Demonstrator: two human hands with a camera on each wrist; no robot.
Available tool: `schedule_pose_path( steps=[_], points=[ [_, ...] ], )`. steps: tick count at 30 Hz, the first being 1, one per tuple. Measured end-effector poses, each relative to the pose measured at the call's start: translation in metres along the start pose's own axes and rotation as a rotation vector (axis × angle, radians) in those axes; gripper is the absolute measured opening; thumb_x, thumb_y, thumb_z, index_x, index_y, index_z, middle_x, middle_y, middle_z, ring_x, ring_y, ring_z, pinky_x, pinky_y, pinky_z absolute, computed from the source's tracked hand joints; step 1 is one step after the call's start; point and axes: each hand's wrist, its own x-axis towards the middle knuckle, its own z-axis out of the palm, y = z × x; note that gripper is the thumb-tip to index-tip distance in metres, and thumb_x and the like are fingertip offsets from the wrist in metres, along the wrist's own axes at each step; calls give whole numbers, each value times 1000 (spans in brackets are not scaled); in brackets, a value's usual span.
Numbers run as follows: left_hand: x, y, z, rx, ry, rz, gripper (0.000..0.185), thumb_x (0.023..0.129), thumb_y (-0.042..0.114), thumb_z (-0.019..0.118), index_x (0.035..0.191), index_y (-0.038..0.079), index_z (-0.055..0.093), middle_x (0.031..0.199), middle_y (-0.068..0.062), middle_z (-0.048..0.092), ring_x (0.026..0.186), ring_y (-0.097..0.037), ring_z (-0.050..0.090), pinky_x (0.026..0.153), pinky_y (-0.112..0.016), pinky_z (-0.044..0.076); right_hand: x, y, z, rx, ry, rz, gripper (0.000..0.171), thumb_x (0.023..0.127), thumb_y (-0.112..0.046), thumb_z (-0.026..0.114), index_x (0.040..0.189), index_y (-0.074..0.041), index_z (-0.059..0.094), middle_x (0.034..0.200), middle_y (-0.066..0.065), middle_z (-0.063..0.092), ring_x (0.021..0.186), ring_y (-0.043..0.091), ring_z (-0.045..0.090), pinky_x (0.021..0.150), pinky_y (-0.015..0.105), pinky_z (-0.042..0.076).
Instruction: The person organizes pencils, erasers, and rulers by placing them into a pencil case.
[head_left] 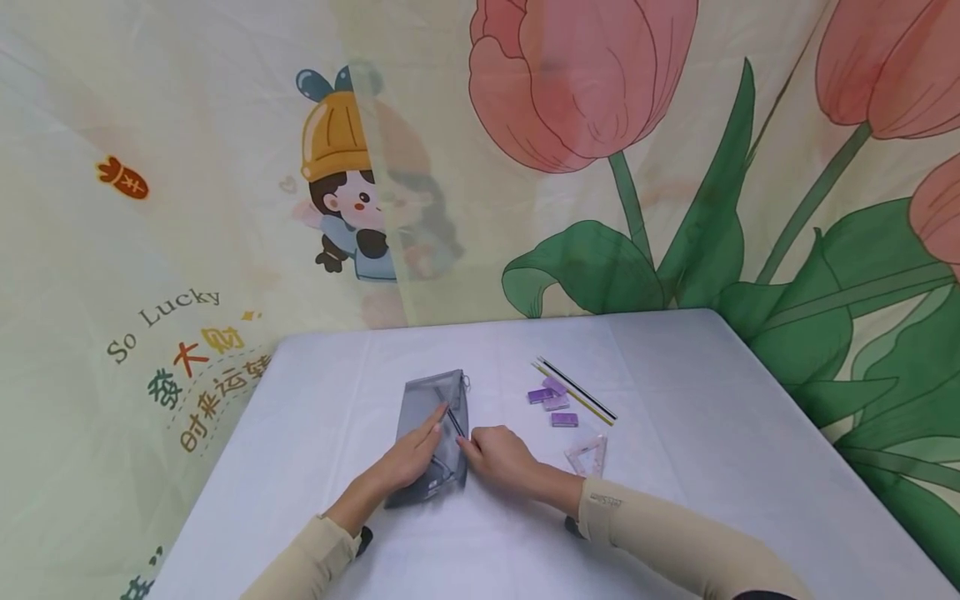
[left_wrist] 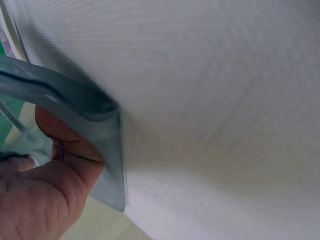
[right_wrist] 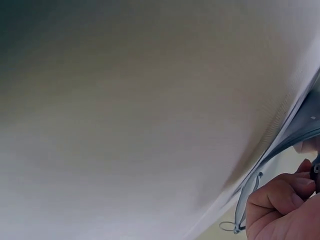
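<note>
A grey see-through mesh pencil pouch (head_left: pixel 420 404) lies lengthwise on the table, in front of both hands. My left hand (head_left: pixel 411 457) is on its lower half and grips the fabric; in the left wrist view, the left hand (left_wrist: pixel 55 185) is against the pouch's side edge (left_wrist: pixel 112 150). At the pouch's right side, my right hand (head_left: pixel 501 454) pinches a slim dark pencil (head_left: pixel 454 421) that slants over the pouch towards the left fingertips. Close up, the right hand (right_wrist: pixel 285 210) holds a dark end between thumb and fingers. A cord loop (right_wrist: pixel 240 210) hangs from the pouch.
Right of the pouch lie several small purple boxes (head_left: pixel 565 420), a black-and-white pencil (head_left: pixel 577 387) and a yellow-and-black pencil (head_left: pixel 573 392). A clear triangular ruler (head_left: pixel 587 456) lies near the right forearm. Behind the white table (head_left: pixel 315 417) hangs a printed curtain (head_left: pixel 465 250).
</note>
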Motion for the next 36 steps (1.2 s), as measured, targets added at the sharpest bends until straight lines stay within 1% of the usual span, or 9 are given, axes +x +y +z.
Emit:
schedule_pose_path(
  steps=[5, 12, 17, 20, 27, 29, 31, 34, 36],
  points=[
    [0, -1, -1, -25, -4, -14, 51, 110, 35, 20, 160, 24, 17, 162, -11, 25, 148, -38, 27, 119, -55, 24, 6, -7, 5, 8, -42, 8, 43, 102, -31, 55, 61, -17, 52, 53, -10, 40, 48, 4, 36, 45, 19, 29],
    [0, -1, -1, -44, -8, -9, 51, 110, 35, 20, 160, 23, 16, 162, -11, 24, 148, -37, 26, 120, -54, 23, 11, -13, 8, 76, -86, -48, 40, 100, -26, 58, 62, -13, 57, 52, -10, 42, 47, 1, 37, 44, 16, 30],
    [-2, -1, 1, -35, -18, 0, 51, 110, 35, 20, 160, 23, 17, 161, -12, 26, 147, -37, 28, 118, -55, 25, 14, -14, 11, 121, -145, -66, 30, 100, -22, 60, 72, -12, 64, 57, -11, 48, 50, 0, 41, 47, 15, 34],
    [-3, 0, 2, -28, -21, 2, 50, 110, 35, 21, 160, 24, 18, 161, -12, 27, 147, -38, 29, 118, -56, 26, 15, -12, 11, 133, -171, -52, 25, 100, -21, 60, 78, -11, 67, 59, -10, 51, 52, 0, 44, 49, 15, 36],
    [-3, 2, 1, -36, -15, -15, 51, 110, 36, 22, 159, 24, 19, 162, -9, 26, 147, -37, 29, 117, -57, 25, 13, -9, 7, 153, -153, -38, 21, 99, -22, 62, 83, -11, 69, 64, -9, 57, 55, 0, 46, 52, 17, 40],
    [-3, 2, 1, -36, -14, -18, 51, 110, 36, 22, 159, 25, 19, 162, -8, 25, 147, -37, 28, 117, -58, 25, 11, -7, 4, 113, -138, -56, 19, 99, -24, 61, 85, -12, 68, 67, -9, 59, 57, 1, 47, 53, 17, 41],
    [-3, 2, 0, -35, -12, -17, 51, 110, 36, 22, 159, 25, 19, 163, -7, 25, 147, -37, 28, 117, -58, 25, 8, -5, 0, 42, -119, -84, 17, 99, -27, 61, 89, -14, 67, 72, -9, 60, 60, 1, 48, 55, 17, 42],
    [-4, 2, 0, -34, -10, -11, 51, 110, 36, 21, 159, 25, 19, 163, -7, 24, 147, -38, 28, 117, -58, 25, 3, -1, -4, -126, -72, -153, 18, 99, -33, 61, 95, -16, 65, 80, -8, 61, 64, 2, 49, 55, 19, 41],
    [-4, 2, -1, -36, -9, -11, 51, 110, 37, 21, 159, 25, 19, 163, -7, 24, 147, -38, 27, 118, -57, 25, -1, 2, -7, -228, -21, -209, 21, 98, -37, 61, 99, -17, 66, 85, -6, 60, 68, 5, 51, 55, 21, 43]
  ],
)
